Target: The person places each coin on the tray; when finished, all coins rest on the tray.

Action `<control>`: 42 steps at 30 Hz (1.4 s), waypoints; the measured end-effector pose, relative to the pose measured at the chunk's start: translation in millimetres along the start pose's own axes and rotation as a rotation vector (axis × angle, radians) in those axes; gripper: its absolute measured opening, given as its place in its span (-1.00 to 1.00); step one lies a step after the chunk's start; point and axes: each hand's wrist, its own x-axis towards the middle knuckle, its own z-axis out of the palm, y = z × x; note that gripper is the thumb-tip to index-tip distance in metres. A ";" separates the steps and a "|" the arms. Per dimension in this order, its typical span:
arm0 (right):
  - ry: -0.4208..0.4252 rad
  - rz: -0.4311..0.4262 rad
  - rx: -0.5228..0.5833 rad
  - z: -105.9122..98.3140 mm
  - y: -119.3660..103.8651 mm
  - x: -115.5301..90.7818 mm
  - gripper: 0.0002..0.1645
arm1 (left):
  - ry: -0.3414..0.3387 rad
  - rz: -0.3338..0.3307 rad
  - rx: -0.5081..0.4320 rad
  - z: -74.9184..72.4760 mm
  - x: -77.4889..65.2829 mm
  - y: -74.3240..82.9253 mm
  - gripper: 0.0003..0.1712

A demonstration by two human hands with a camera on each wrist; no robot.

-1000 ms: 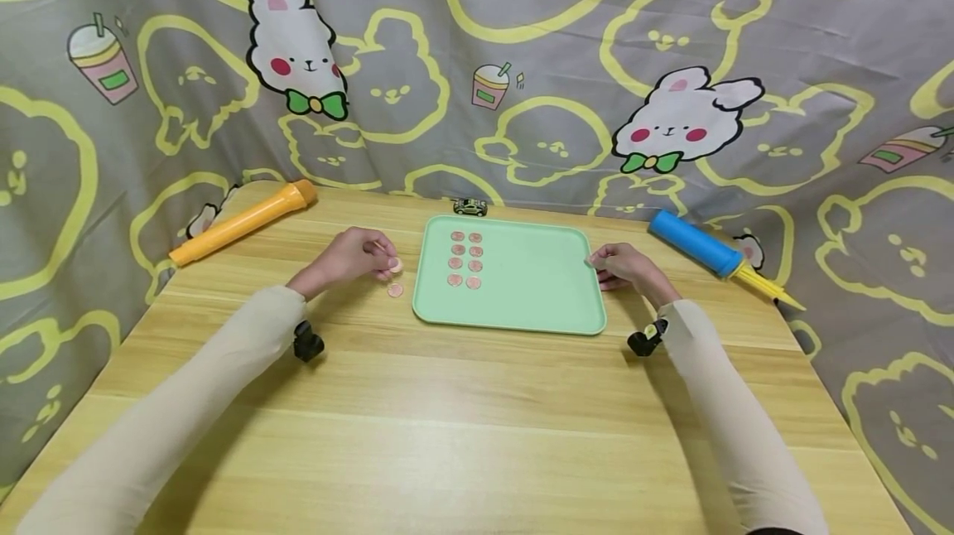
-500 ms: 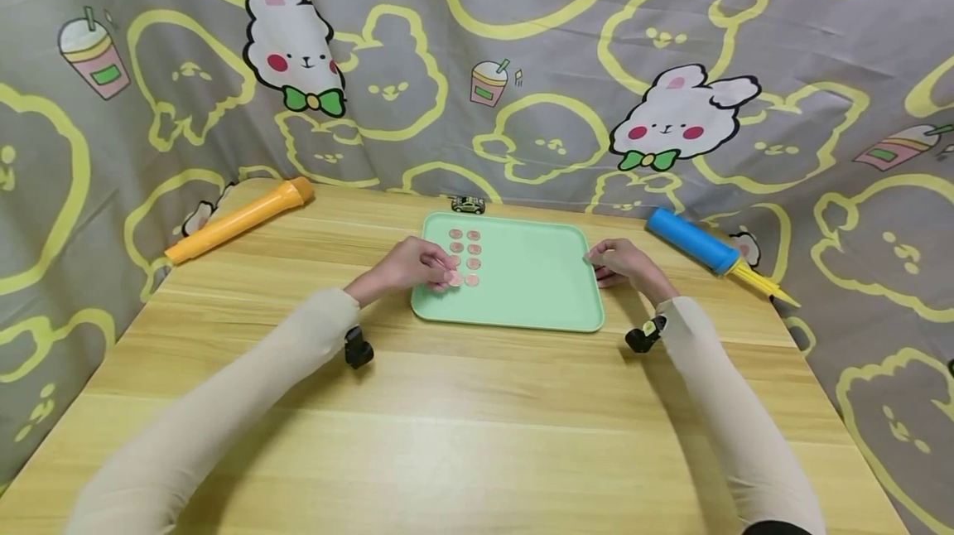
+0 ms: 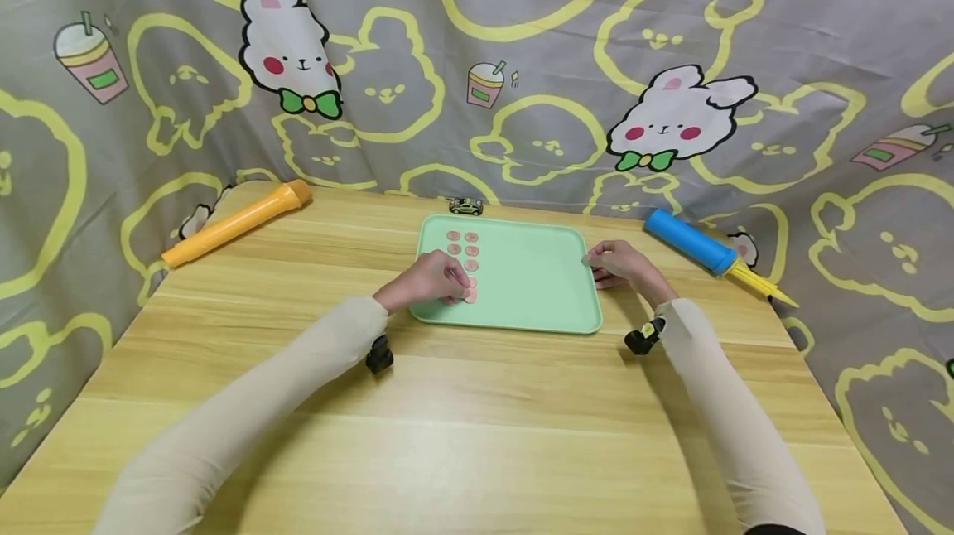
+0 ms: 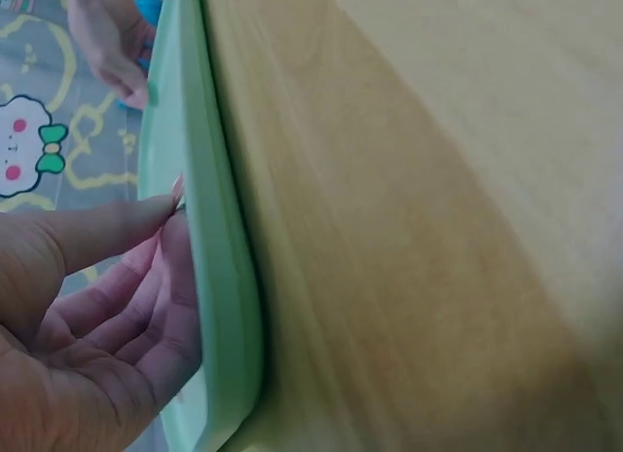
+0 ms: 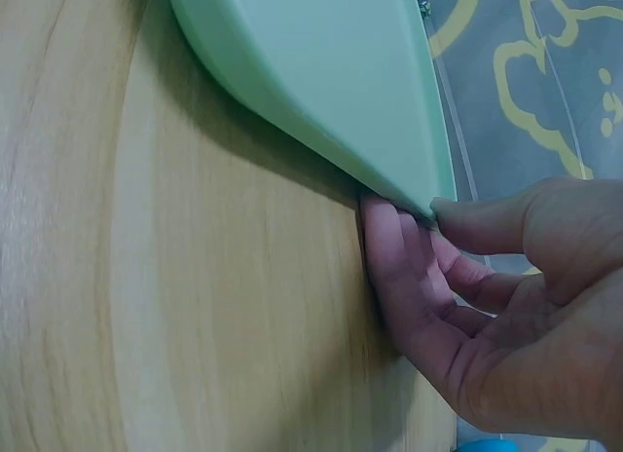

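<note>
A light green tray (image 3: pixel 532 286) lies on the wooden table. Copper-coloured coins (image 3: pixel 472 251) lie in two columns on its left part, some hidden behind my left hand (image 3: pixel 432 277). That hand pinches a coin (image 3: pixel 471 296) between thumb and fingertips, close over the tray at the near end of the right column. In the left wrist view, the coin's edge (image 4: pixel 178 191) shows at the fingertips. My right hand (image 3: pixel 622 262) grips the tray's right edge, thumb on the rim and fingers underneath, as the right wrist view shows.
An orange microphone-shaped tube (image 3: pixel 238 224) lies at the table's back left. A blue pump with a yellow nozzle (image 3: pixel 693 243) lies at the back right. Behind the tray stands a small toy car (image 3: pixel 465 206), close to the patterned curtain (image 3: pixel 544 13).
My left hand has moved right with the coin, from the table beside the tray to over the near end of the coin columns. The right hand keeps its grip on the tray.
</note>
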 end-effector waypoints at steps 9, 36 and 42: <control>0.006 0.022 0.012 -0.2 -2.6 1.9 -0.66 | 0.000 0.044 0.090 -0.7 0.2 -2.4 -0.85; -0.041 0.041 0.001 -2.9 -5.6 1.4 -0.59 | -0.017 0.094 0.257 -80.4 -41.3 -50.3 -0.75; -0.037 0.046 0.005 -2.8 -4.1 2.5 -0.59 | -0.010 0.092 0.349 -73.6 -45.4 -50.8 -0.86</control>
